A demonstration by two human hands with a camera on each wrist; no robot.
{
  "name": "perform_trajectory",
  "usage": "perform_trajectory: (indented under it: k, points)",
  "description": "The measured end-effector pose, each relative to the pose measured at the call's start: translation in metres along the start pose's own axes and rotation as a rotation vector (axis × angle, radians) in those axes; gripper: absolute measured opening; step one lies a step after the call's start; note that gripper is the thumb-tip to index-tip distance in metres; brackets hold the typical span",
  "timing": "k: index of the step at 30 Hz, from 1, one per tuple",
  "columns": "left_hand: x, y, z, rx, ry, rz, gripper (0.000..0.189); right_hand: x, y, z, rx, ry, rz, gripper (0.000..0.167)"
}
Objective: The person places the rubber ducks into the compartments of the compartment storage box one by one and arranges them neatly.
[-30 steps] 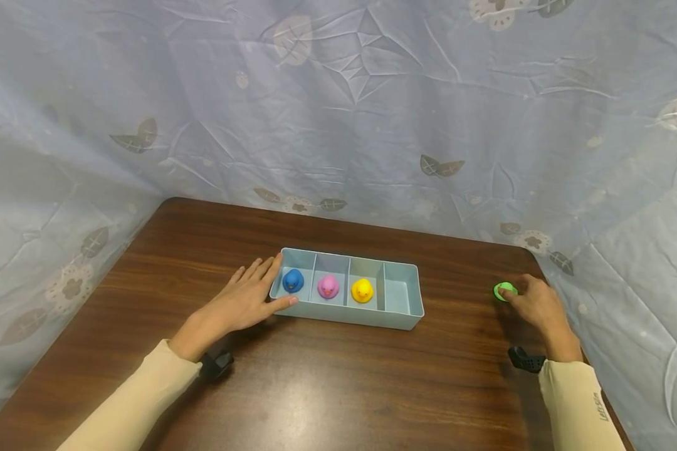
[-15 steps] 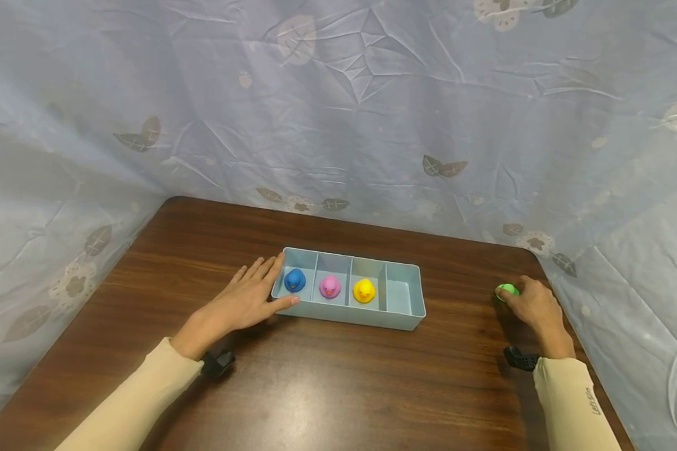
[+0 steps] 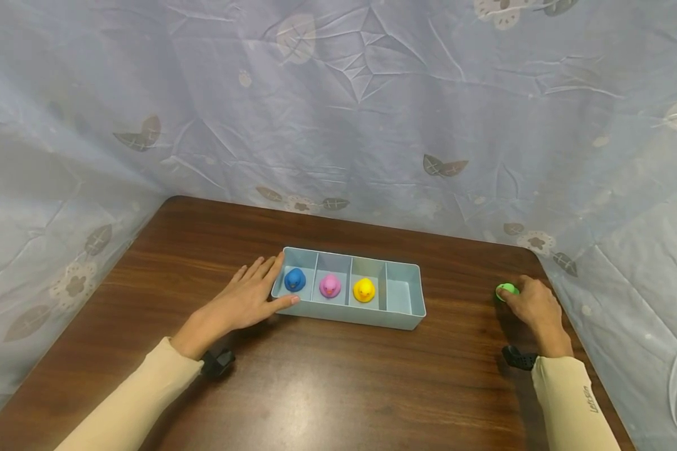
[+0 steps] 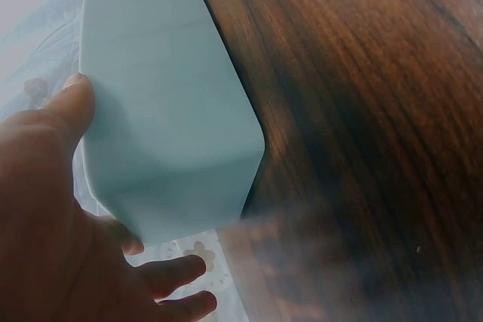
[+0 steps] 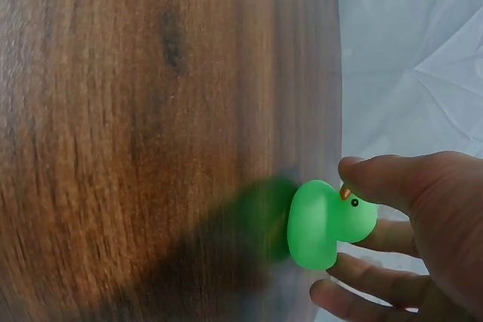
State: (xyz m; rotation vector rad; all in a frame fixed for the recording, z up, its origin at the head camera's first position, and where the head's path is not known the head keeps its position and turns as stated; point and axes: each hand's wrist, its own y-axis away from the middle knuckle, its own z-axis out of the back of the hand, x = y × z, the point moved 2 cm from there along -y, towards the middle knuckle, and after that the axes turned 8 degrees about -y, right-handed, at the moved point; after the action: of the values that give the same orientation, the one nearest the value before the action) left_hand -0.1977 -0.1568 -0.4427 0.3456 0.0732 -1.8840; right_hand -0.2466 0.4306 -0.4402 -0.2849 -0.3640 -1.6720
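Note:
A light blue box with a row of compartments stands on the table. Blue, pink and yellow rubber ducks sit one each in its three left compartments. My left hand lies at the box's left end, fingers spread and fairly straight. In the left wrist view its thumb touches the long rim. Far to the right, my right hand pinches a green rubber duck close over the tabletop. The thumb is at the duck's beak, and the fingers are partly hidden behind its head.
The rightmost compartment holds nothing. The brown wooden table has its right edge close beside my right hand. A patterned pale cloth hangs behind the table and along both sides. Black straps circle both wrists.
My right forearm and wrist have shifted slightly left, while the thumb and fingers stay at the green duck. The left hand and the box hold their places; the head view moved a touch.

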Motion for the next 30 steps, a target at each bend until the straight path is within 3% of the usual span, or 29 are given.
perform_trajectory:
  k: [11, 30]
  points:
    - [0.000, 0.000, 0.000, -0.003, 0.007, -0.005, 0.103, -0.001, 0.000, -0.004, -0.038, 0.001, -0.027, 0.063]
    - [-0.001, 0.001, 0.002, 0.001, -0.012, 0.003, 0.104, 0.024, 0.001, 0.008, -0.036, -0.042, 0.044, 0.060]
